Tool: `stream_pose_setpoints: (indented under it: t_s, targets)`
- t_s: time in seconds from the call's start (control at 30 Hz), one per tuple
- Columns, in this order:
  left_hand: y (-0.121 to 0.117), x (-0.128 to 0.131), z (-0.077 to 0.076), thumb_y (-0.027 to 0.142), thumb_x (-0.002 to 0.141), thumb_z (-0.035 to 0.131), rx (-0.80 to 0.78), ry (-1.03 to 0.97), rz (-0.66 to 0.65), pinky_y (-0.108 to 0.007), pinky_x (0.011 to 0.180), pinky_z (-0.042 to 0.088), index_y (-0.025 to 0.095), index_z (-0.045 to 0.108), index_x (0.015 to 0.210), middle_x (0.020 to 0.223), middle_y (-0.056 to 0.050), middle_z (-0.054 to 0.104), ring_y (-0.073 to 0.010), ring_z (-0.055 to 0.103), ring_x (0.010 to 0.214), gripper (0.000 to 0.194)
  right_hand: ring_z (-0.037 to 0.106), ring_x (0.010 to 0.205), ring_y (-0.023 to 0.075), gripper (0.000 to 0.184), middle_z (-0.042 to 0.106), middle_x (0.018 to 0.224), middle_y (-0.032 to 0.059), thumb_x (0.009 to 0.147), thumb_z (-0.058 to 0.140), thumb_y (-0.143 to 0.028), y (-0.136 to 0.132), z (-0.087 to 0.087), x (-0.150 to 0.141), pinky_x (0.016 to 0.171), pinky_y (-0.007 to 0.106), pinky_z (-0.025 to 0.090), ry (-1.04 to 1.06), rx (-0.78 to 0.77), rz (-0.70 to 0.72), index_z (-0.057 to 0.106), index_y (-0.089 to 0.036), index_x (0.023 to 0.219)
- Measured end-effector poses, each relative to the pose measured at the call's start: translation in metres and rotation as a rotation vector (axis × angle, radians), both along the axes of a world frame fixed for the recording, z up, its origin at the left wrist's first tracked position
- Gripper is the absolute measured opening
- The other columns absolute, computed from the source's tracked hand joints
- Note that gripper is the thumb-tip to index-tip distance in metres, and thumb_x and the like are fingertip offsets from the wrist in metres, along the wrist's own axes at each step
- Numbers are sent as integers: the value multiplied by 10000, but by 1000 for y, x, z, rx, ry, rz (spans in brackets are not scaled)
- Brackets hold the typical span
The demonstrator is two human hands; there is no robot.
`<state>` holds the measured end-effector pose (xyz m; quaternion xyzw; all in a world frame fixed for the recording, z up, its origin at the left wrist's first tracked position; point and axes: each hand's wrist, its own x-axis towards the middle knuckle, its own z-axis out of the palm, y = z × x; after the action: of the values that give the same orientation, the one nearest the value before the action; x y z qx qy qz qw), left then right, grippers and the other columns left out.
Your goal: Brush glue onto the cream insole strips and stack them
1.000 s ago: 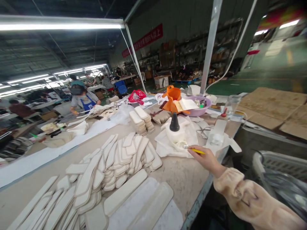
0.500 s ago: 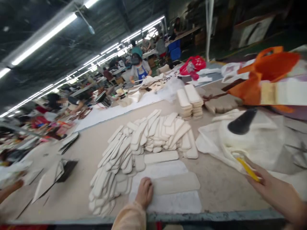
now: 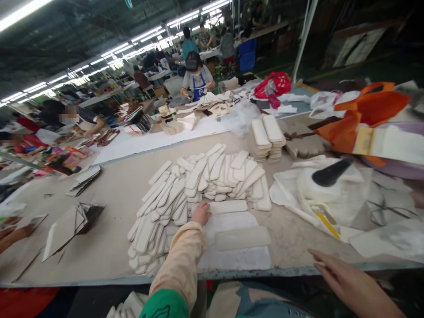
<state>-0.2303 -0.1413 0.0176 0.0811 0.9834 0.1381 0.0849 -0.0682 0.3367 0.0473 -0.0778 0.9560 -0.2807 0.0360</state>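
Observation:
My left hand point(image 3: 200, 213) rests on the near end of a long cream pad point(image 3: 228, 206) at the front of a big fanned heap of cream pads point(image 3: 198, 181); its fingers curl over the pad's end. A second loose pad point(image 3: 241, 237) lies closer to me on a white sheet point(image 3: 232, 260). My right hand point(image 3: 344, 282) hovers at the table's front edge, fingers stretched out and holding nothing. The yellow-handled brush point(image 3: 326, 224) lies beside the white glue bottle with a black cone cap point(image 3: 326, 179) on white cloth.
Two neat stacks of pads point(image 3: 268, 137) stand behind the heap, next to an orange bag point(image 3: 361, 115) and a lilac basin point(image 3: 397, 165). Dark sheets point(image 3: 71, 225) lie at the left. Other people work at benches beyond. A metal post point(image 3: 306, 33) rises at the back.
My right hand has let go of the yellow brush, which now lies by the bottle, and has drawn back to the table edge. My left hand moved from the nearer pad to the farther one.

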Motion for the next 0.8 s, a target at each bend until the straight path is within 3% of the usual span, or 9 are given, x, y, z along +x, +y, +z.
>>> stream_pose_setpoints:
  t_s: [0.1,0.23,0.37,0.53,0.7,0.8]
  targets:
    - [-3,-13,-3,350,873,575,-9,-47,-9,-498,962,437,164,571,1151,1241,-97,559,-248,536,1130,334,684,938,231,381,697,1071,42,869,444,-434,-28,9,-12,803,340,580,-79,36,100,674,-260,1118]
    - [-9,-15,-3,367,866,578,-10,-59,0,-497,968,423,169,555,1174,1248,-100,547,-255,517,1145,367,682,943,231,378,695,1073,63,886,417,-403,-43,3,-19,827,348,570,-120,51,119,685,-240,1098]
    - [-10,-12,-1,371,847,599,-11,-31,32,-480,945,428,150,567,1117,1196,-98,558,-253,517,1120,351,677,956,234,401,693,1076,76,895,390,-381,-52,-3,-23,846,372,561,-175,56,151,673,-213,1124]
    - [-11,-7,6,322,880,559,36,22,37,-420,865,472,140,604,937,1009,-59,612,-205,569,987,196,669,982,245,393,686,1096,67,890,400,-392,-57,-9,-30,866,381,557,-193,47,133,684,-234,1112]
    - [-12,6,13,283,908,521,110,109,51,-405,865,496,149,592,1033,1113,-75,603,-195,580,1008,196,674,966,258,416,692,1075,43,873,413,-477,-55,-23,-43,844,387,573,-191,31,181,702,-261,1080]
    - [-12,15,14,297,900,541,145,119,14,-383,820,523,157,605,1025,1041,-61,635,-172,613,916,199,686,920,277,406,706,1028,44,829,453,-503,-60,-31,-54,807,396,585,-176,-33,215,722,-270,1025]
